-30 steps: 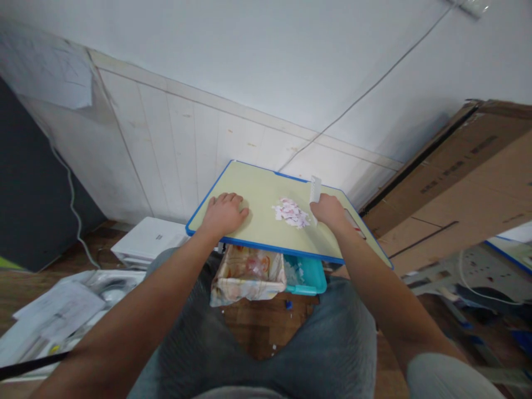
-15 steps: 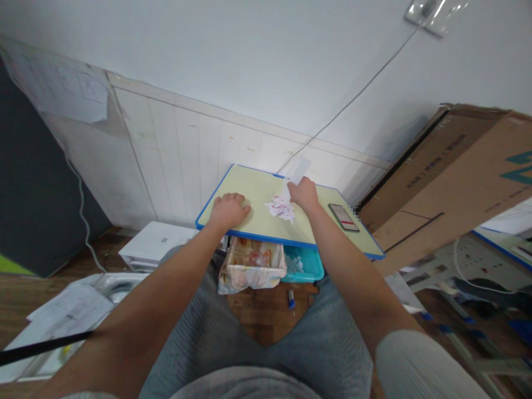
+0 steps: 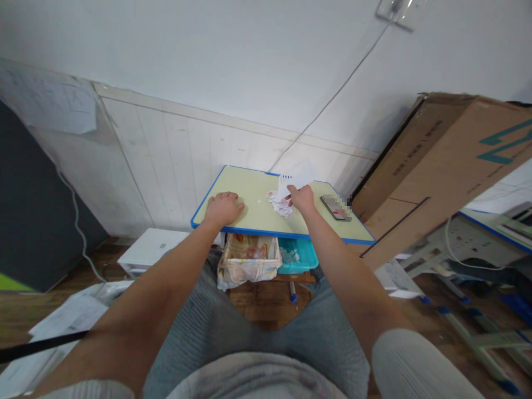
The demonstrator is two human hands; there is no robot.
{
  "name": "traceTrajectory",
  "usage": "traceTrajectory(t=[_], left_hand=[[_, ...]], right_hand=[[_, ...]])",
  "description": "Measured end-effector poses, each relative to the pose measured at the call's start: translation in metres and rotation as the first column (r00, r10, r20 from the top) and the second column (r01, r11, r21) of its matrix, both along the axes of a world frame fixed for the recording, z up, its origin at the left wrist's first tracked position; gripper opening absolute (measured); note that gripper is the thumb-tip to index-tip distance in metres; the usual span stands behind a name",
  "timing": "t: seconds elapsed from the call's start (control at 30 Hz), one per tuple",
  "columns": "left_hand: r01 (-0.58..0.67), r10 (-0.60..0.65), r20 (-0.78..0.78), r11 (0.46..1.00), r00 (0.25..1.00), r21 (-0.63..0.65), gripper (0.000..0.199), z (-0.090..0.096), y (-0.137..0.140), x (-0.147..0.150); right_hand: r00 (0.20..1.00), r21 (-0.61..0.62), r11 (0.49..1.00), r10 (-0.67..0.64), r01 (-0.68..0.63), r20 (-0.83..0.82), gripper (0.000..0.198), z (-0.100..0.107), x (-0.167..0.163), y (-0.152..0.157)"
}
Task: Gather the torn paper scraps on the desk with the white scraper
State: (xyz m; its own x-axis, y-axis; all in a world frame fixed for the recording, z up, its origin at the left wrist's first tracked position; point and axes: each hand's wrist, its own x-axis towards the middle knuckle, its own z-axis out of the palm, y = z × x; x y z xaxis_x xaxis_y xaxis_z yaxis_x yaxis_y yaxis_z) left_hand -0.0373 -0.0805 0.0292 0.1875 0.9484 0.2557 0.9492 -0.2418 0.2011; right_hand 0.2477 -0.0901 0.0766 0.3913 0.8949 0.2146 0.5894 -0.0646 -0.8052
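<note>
My right hand point(image 3: 302, 198) pinches a white sheet of paper point(image 3: 297, 176) with strip-like marks or cuts at its left edge; the sheet stands raised above the table. Under and beside it lies a small heap of white and pinkish paper scraps point(image 3: 281, 206). My left hand point(image 3: 224, 209) rests flat on the pale yellow, blue-edged table point(image 3: 255, 219), its fingers stretched out and holding nothing. To the right of my right hand lies a phone point(image 3: 336, 208).
Below the tabletop hang a cloth-lined basket point(image 3: 249, 271) and a turquoise bin point(image 3: 308, 256) with pale bits inside. A large cardboard box point(image 3: 424, 160) leans at the right. A white box point(image 3: 152, 247) stands at the left. A cable point(image 3: 332, 100) runs down the wall behind the table.
The paper in my right hand has turned so more of its face shows. My left hand stays flat on the table. The whole view has shifted slightly.
</note>
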Motion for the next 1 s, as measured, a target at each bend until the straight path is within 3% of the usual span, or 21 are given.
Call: traceTrajectory(t=[0.2, 0.33, 0.57, 0.8, 1.0], left_hand=[[0.002, -0.002, 0.006, 1.000, 1.000, 0.003, 0.062, 0.002, -0.001, -0.001], [0.011, -0.011, 0.004, 1.000, 1.000, -0.006, 0.065, 0.003, -0.002, 0.000], [0.013, -0.013, -0.010, 1.000, 1.000, 0.005, 0.065, 0.001, 0.002, -0.001], [-0.012, 0.011, -0.016, 1.000, 1.000, -0.022, 0.066, 0.006, -0.002, 0.002], [-0.021, 0.020, -0.029, 0.999, 0.999, -0.028, 0.070, 0.007, -0.002, 0.004]], right_hand=[[0.974, 0.095, 0.995, 0.013, 0.008, -0.226, 0.020, -0.040, 0.012, -0.043], [0.949, 0.123, 0.992, 0.029, 0.011, -0.314, 0.015, -0.053, 0.017, -0.055], [0.927, 0.118, 0.993, 0.060, -0.017, -0.370, 0.011, -0.056, 0.022, -0.053], [0.927, 0.133, 0.991, 0.048, 0.002, -0.372, 0.022, -0.049, 0.020, -0.059], [0.919, 0.124, 0.989, 0.116, -0.074, -0.377, 0.020, -0.047, 0.021, -0.063]])
